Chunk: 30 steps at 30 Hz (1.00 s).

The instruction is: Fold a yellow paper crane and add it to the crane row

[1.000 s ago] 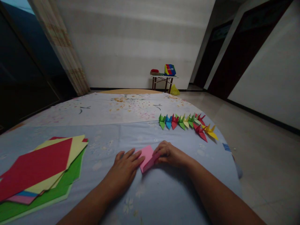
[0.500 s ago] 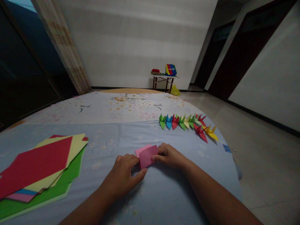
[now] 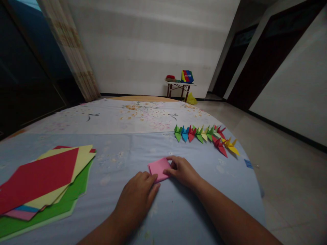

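Note:
A small folded pink paper (image 3: 158,167) lies flat on the light blue cloth (image 3: 178,211) of the table. My left hand (image 3: 138,197) rests palm down with its fingers together, pressing on the paper's near edge. My right hand (image 3: 182,170) holds the paper's right side, fingers curled and pinching it against the cloth.
A fanned stack of red, yellow, green and pink paper sheets (image 3: 41,183) lies at the left. A row of several folded paper cranes (image 3: 204,134) sits beyond my right hand. The table edge curves off at the right; a small stool (image 3: 178,89) stands by the far wall.
The pink paper's raised flap has been folded down and now lies flat. My left hand has slid onto its near edge, and my right hand has shifted slightly left.

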Motion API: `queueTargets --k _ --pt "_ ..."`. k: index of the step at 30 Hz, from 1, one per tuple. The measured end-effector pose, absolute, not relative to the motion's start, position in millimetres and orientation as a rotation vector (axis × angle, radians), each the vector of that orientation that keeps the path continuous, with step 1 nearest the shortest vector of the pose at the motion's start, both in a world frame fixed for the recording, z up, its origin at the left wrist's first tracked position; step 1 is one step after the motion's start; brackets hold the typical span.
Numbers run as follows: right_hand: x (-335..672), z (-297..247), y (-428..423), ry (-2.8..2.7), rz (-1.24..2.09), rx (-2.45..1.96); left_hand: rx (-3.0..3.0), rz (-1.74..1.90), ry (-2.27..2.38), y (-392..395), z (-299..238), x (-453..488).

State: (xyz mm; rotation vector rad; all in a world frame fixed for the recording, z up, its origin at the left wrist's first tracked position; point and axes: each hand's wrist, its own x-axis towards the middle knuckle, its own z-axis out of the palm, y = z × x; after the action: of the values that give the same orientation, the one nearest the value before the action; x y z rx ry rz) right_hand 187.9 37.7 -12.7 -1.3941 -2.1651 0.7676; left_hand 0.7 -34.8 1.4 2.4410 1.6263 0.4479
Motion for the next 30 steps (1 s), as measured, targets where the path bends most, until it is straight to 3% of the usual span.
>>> queueTargets --k 30 --pt "183 -20 40 -2.213 0.479 -1.409 2.518 0.129 1.775 -43 3 13"
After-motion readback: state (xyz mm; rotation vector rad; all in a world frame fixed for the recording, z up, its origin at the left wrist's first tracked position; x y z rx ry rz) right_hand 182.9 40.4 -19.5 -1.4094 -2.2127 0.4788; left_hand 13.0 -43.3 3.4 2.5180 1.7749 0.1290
